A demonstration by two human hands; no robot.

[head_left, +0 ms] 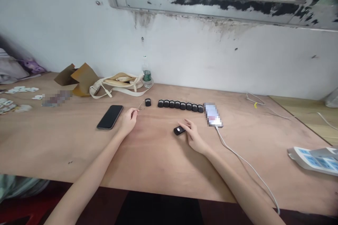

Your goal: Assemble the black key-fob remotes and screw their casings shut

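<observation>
At the far left of the wooden tabletop (148, 168), small white pieces (22, 89) lie in loose groups, with an open brown paper bag (86, 76) to their right and a cream bag (120, 90) with a long strap beyond that, near the wall. Closer to the front edge, a dark-screened phone (110, 117) lies flat, slightly slanted, just beside the left hand (128, 121). That hand is nearly closed, its thumb and forefinger brought together in a pinch on a thin metallic piece (140, 105) that points up and away to the right; the piece is too small and blurred for its exact form to be told. Behind it a clear bottle (147, 77) with a green label stands upright near the wall, and a single black piece (148, 102) lies in front of the bottle. Next comes a row of black pieces (180, 105), set side by side and separate from the single one. In front of this row is a black device (178, 130) with a white spot on its face. The right hand (194, 137) is partly open, fingers loosely spread and reaching onto the device's right end; whether they grip it or only rest there, I cannot tell. Beyond, a lit phone (212, 114) touches or nearly touches the row's end, a white cable (244, 160) running from it, and a power strip (314, 160) lies at the right edge.
</observation>
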